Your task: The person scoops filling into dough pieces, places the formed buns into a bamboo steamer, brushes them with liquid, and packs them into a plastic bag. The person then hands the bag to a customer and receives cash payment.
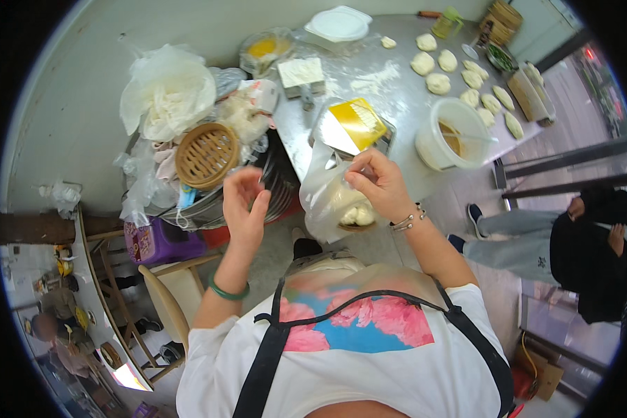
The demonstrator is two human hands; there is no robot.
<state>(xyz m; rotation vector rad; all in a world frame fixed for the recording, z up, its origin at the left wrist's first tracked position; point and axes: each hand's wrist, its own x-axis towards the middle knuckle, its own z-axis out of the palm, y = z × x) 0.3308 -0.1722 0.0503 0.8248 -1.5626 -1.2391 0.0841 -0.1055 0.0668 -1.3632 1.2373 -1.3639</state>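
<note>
My right hand (379,180) pinches the top of a clear plastic bag (316,209), which hangs in front of the metal table (292,133). Pale rounded buns (359,213) show low in the bag, above a brown base that I cannot make out. Holding nothing that I can see, my left hand (246,206) is raised with thumb and fingers apart. It is nearest to a round slatted bamboo steamer lid (207,155). Beyond my right hand, a yellow and white packet (358,124) lies over a metal tray (389,138) on the table.
Several dough pieces (438,83) lie at the table's right, beside a plastic tub (431,143) of brown filling. A flour-topped box (300,73) stands farther back. Plastic bags (170,96) are heaped at left, above a purple container (157,240). A person (575,251) stands at right.
</note>
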